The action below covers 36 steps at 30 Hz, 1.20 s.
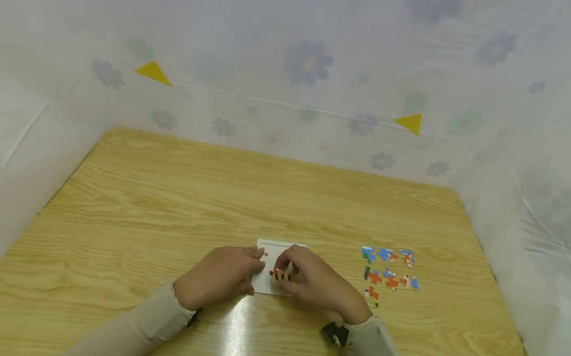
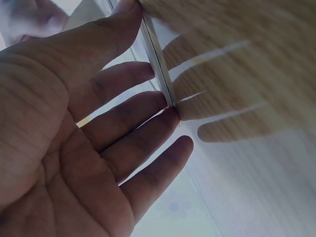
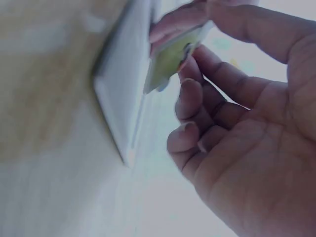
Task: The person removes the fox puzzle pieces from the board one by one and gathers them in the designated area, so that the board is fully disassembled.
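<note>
A small white board (image 1: pixel 263 281) with a raised rim lies flat on the table in the head view. My left hand (image 1: pixel 221 268) rests at its left side; in the left wrist view the thumb and extended fingertips touch the board's edge (image 2: pixel 157 57). Over the board's right part, my right hand (image 1: pixel 316 280) pinches a jigsaw puzzle piece (image 1: pixel 281 274) between thumb and fingers. From the right wrist view, that piece (image 3: pixel 170 59) is tilted, close above the board (image 3: pixel 121 79), with yellow-green on its face. Whether it touches the surface I cannot tell.
Several loose jigsaw pieces (image 1: pixel 390 280) in blue, red and white lie in rough rows right of the board. The wooden table (image 1: pixel 182 189) is bordered by white flowered sheeting (image 1: pixel 260 38) at the back and sides, with yellow triangles on it.
</note>
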Tool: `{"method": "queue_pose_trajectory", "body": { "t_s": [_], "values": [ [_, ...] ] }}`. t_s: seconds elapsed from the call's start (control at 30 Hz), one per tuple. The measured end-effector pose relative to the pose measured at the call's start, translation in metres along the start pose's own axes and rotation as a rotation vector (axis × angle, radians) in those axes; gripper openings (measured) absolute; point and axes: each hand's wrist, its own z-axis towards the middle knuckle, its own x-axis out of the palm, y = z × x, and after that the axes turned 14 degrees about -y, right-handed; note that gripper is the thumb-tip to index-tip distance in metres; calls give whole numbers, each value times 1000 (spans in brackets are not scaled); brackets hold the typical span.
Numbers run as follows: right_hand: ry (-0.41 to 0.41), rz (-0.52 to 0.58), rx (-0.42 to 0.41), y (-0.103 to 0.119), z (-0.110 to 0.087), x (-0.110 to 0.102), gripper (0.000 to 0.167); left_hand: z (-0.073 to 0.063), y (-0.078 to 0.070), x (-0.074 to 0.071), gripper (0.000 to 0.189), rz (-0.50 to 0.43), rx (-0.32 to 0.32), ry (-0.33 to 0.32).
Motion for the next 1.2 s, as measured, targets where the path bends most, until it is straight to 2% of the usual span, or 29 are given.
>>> {"method": "queue_pose_trajectory", "body": {
  "t_s": [0.23, 0.37, 0.43, 0.53, 0.67, 0.77, 1.03, 1.2],
  "values": [
    [-36, 122, -2, -1, -1, -8, 17, 1, -1, 0, 35, 8, -8, 10],
    [-34, 135, -2, -5, -1, -5, 18, -1, -1, 2, 34, -1, -9, 7],
    [-40, 115, -5, -6, -1, -3, 18, -1, -2, 3, 34, -1, -6, 7],
    [-51, 9, -25, -6, -2, 0, 20, -2, -1, 3, 35, 10, -3, 19],
    [-56, -154, -101, -4, 0, 6, 21, 0, 0, 2, 33, 30, 0, 19],
    [-53, -204, -122, -3, 1, 9, 21, 3, 0, 1, 31, 26, 0, 6],
    [-59, -183, -47, -5, 1, 8, 20, 4, 1, -1, 31, 16, 5, -15],
    [-26, -136, -44, -7, -2, 8, 18, 2, -1, -2, 31, 3, 1, -6]
  ]
}}
